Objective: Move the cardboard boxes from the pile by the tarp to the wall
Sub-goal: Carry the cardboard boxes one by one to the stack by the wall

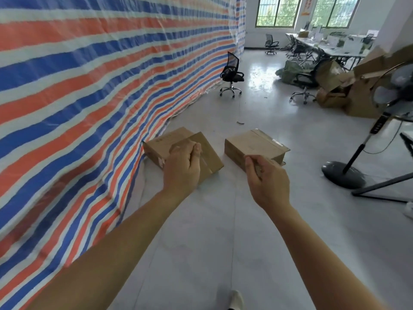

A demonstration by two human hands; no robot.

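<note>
Two brown cardboard boxes lie on the pale floor at the foot of the striped tarp. The left box touches the tarp's lower edge and has a taped top. A short gap separates it from the right box. Both my arms are stretched forward. My left hand hovers in front of the left box and covers its near side, fingers loosely curled and holding nothing. My right hand is at the near corner of the right box, fingers also loosely curled. I cannot tell if either hand touches a box.
A standing fan with a round base is at the right. A heap of opened cardboard lies beyond it. Black office chairs stand farther back, with desks under the windows. My foot shows at the bottom.
</note>
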